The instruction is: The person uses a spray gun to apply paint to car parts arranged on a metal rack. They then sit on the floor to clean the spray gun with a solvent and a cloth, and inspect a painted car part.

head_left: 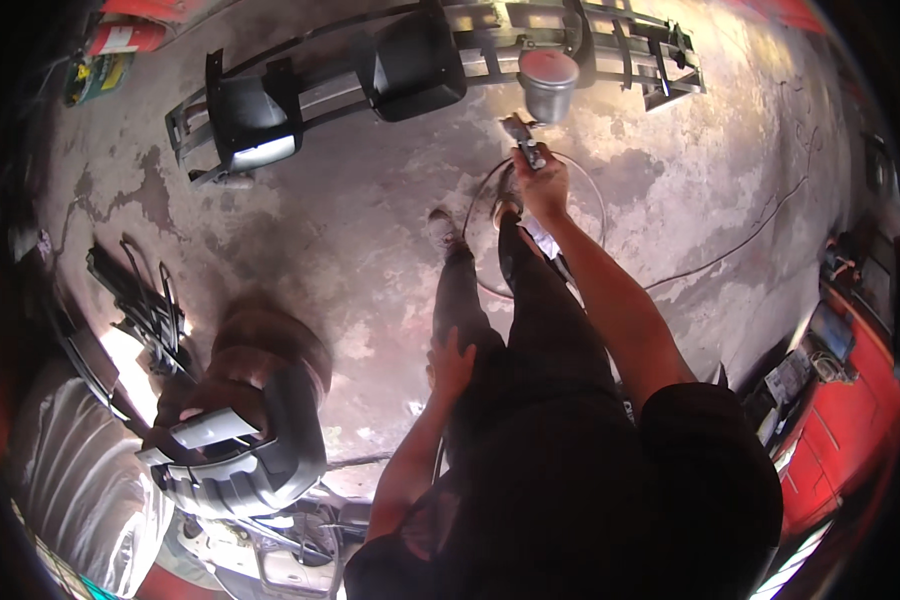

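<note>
Holding spray gun [523,143] w/ fingers of R hand [543,188], curled firmly round handle, in front of long bumper frame [330,103] w/ smooth, curved black panels [415,65]. Carrying on this gun a round, dull-shiny metal cup [548,98] w/ lid. Resting L hand [453,364] on dark trouser leg [461,295], w/ fingers slightly spread. Can see also thin hose [604,205], looped on rough, patchy concrete floor [350,240].

Patchy grey concrete floor [340,225]. Upper left: red-and-white rounded object [130,38], green-and-yellow item [102,80] just beside. Left: tangle of long black strips [142,297]. Lower left: curved black ribbed plastic moulding [260,485], crumpled silvery sheeting [85,480] near it. Right: red flat-sided cabinet [842,440], coiled cable [830,367] on top.
</note>
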Demonstrator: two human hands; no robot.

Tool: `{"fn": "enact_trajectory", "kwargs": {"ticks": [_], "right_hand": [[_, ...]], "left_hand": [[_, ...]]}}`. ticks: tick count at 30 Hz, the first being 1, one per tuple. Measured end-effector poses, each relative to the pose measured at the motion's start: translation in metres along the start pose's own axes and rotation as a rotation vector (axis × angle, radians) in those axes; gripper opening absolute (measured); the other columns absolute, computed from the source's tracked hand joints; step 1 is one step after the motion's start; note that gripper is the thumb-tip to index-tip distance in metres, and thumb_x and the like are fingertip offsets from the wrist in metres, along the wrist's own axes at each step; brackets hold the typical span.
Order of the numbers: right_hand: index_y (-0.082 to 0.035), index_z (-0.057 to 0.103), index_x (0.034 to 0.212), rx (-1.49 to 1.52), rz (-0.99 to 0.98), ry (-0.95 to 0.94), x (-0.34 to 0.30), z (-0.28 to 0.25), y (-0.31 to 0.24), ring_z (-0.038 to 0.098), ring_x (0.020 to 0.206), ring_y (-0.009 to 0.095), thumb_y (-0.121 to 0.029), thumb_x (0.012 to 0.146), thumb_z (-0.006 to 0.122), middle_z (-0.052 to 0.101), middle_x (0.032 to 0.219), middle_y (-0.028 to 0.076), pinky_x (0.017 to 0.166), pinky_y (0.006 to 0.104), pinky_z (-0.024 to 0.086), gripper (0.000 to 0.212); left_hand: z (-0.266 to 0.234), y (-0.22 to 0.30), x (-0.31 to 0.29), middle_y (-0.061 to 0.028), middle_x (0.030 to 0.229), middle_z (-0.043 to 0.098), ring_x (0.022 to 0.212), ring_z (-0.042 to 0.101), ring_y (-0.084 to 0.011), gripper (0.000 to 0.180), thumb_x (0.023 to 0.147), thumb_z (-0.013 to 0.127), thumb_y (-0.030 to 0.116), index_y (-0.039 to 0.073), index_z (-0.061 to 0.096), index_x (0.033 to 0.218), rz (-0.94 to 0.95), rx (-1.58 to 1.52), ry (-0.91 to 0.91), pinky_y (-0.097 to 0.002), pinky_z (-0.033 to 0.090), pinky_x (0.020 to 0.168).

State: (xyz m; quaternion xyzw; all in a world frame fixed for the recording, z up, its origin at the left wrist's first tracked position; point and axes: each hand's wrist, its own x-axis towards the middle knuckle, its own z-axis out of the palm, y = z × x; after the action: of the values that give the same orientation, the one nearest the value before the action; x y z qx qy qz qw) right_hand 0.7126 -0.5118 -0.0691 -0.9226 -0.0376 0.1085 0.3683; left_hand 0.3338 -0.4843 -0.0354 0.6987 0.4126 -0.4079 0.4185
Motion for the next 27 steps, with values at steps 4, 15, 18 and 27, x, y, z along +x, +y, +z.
{"fn": "enact_trajectory", "kwargs": {"ticks": [4,15,18,27], "right_hand": [[0.003,0.071,0.098,-0.319,0.128,0.507,0.013,-0.048,0.058,0.073,0.079,0.043,-0.039,0.092,0.075,0.071,0.081,0.027,0.066,0.0481,0.054,0.043],[-0.003,0.069,0.101,0.069,-0.014,-0.046,-0.008,-0.066,0.028,0.063,0.069,0.045,-0.032,0.092,0.074,0.067,0.073,0.022,0.066,0.0464,0.051,0.030],[-0.004,0.069,0.096,-0.079,-0.063,0.160,0.014,-0.074,0.069,0.066,0.074,0.048,-0.032,0.094,0.074,0.068,0.076,0.025,0.066,0.0481,0.053,0.029],[-0.005,0.071,0.105,-0.398,0.024,0.267,0.006,-0.100,0.070,0.071,0.074,0.045,-0.042,0.094,0.071,0.072,0.079,0.024,0.064,0.0510,0.057,0.039]], "left_hand": [[-0.012,-0.003,0.004,-0.0263,0.159,0.033,0.136,0.043,-0.0512,0.072,0.095,0.064,0.051,0.023,0.041,0.157,0.032,0.086,-0.009,-0.0667,0.040,0.106],[-0.031,-0.002,0.007,-0.0266,0.153,0.039,0.130,0.050,-0.0493,0.070,0.096,0.061,0.052,0.021,0.042,0.156,0.111,0.315,-0.022,-0.0592,0.047,0.103],[-0.031,0.001,0.009,-0.0268,0.153,0.039,0.130,0.051,-0.0491,0.070,0.096,0.060,0.053,0.022,0.041,0.156,0.125,0.337,-0.028,-0.0585,0.048,0.103],[-0.022,0.006,0.006,-0.0260,0.156,0.038,0.133,0.049,-0.0494,0.071,0.096,0.059,0.055,0.023,0.041,0.157,0.066,0.275,-0.023,-0.0585,0.046,0.106]]}}
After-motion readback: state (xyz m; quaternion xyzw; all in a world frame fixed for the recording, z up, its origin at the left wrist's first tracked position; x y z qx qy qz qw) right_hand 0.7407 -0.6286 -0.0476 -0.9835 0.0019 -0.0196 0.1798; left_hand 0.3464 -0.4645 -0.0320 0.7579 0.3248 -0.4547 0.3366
